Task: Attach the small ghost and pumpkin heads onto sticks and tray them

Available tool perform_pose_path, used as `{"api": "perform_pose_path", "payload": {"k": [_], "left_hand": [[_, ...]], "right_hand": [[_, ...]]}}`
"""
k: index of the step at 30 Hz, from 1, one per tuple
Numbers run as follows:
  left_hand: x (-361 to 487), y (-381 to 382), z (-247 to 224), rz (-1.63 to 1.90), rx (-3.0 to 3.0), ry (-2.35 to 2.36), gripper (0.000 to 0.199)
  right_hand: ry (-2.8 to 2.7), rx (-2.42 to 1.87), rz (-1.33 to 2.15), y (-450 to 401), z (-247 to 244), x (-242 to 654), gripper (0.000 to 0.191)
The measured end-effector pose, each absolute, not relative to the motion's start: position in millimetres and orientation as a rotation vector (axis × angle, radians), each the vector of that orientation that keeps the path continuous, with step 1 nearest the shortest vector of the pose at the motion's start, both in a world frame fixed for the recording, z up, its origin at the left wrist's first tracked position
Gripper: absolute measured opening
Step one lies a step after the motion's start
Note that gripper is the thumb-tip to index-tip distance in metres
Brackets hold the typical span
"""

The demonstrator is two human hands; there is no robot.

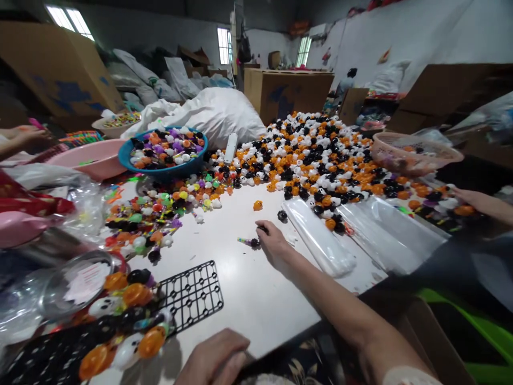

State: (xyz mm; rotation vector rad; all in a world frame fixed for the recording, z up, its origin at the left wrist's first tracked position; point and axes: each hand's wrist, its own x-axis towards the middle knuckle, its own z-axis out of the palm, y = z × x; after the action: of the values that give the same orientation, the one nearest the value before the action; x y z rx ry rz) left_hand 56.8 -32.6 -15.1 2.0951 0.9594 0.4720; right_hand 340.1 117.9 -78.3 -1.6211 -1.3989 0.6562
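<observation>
My right hand (274, 243) reaches over the white table (256, 283), thumb and fingers closed around a dark spot I cannot make out. Right by its fingertips lies a small tube with a colorful wrap and a spiky black head (249, 242); whether they touch is unclear. A loose orange pumpkin head (257, 205) and a black head (282, 215) lie farther back. At the near edge my left hand (218, 353) is curled, its palm hidden. Left of it is a black grid rack (192, 294), beside a cluster of orange, white and black-headed toys (132, 326).
A large heap of orange, white and black heads (316, 155) covers the back. Clear plastic bags (320, 235) lie at right. A blue basin (164, 171), pink basin (88, 160) and pink basket (417, 152) stand around. Other people's hands (487, 206) show at both sides.
</observation>
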Motion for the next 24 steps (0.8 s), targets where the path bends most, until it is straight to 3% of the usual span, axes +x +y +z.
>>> {"api": "perform_pose_path", "payload": {"k": [5,10,16,20,24], "left_hand": [[87.7,-21.7,-26.5,0.440,1.732,1.027,0.035],[127.0,1.7,-49.6,0.671,1.242,1.111,0.041],[185.9,66.7,-40.5,1.063,1.227,1.190,0.036],[224.5,140.3,-39.0,1.132,1.545,1.377,0.026],[262.9,205.9,-50.4,1.118,1.662,1.392,0.040]], "right_hand": [[-1.484,-1.657,0.373,99.8,-89.8,361.3,0.032],[-1.913,-1.675,0.009,97.9,-84.3,342.0,0.035],[-2.289,-1.720,0.109,91.1,-70.2,309.4,0.036],[-2.065,-1.790,0.255,59.8,-65.5,319.3,0.030],[-1.648,-1.602,0.510,6.4,-62.4,336.5,0.018]]}}
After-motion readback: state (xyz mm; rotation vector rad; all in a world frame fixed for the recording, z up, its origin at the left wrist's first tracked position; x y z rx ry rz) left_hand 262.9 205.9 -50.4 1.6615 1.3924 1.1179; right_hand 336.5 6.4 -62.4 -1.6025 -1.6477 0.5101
